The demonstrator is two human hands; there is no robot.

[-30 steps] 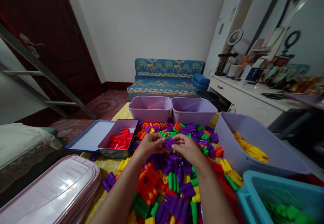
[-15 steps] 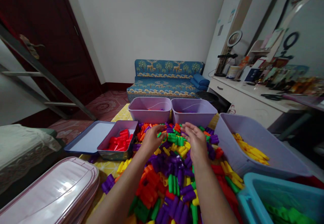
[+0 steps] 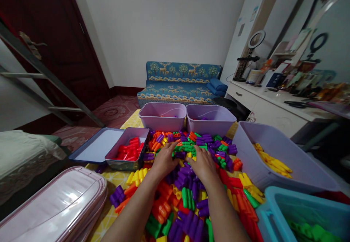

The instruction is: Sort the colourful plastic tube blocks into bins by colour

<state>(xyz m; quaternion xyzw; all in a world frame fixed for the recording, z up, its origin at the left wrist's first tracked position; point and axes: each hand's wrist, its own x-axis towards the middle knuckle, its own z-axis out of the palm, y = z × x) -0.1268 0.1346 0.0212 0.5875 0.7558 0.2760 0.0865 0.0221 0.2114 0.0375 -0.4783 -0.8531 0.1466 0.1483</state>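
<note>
A broad pile of plastic toy building pieces (image 3: 188, 178), shaped like joined tubes in purple, green, yellow, orange and red, spreads before me. My left hand (image 3: 165, 160) rests on the middle of the pile, fingers spread and pointing forward. Opposite it, my right hand (image 3: 202, 161) is on the pile too, palm down with its fingers apart. Green pieces (image 3: 188, 147) lie just beyond the fingertips, and a few yellow and purple ones show between the hands. Neither hand visibly grips a piece; what is under the palms is hidden.
Two purple bins (image 3: 162, 122) stand behind the pile. To the right are a larger bin (image 3: 246, 154) with yellow pieces and a teal bin (image 3: 273, 205) with green ones. On the left, a tin box (image 3: 124, 166) holds red pieces, near stacked pink lids (image 3: 54, 205).
Both hands have come down and slightly back toward me onto the pile. The right hand has turned from palm inward to palm down, and some pieces between the hands have shifted.
</note>
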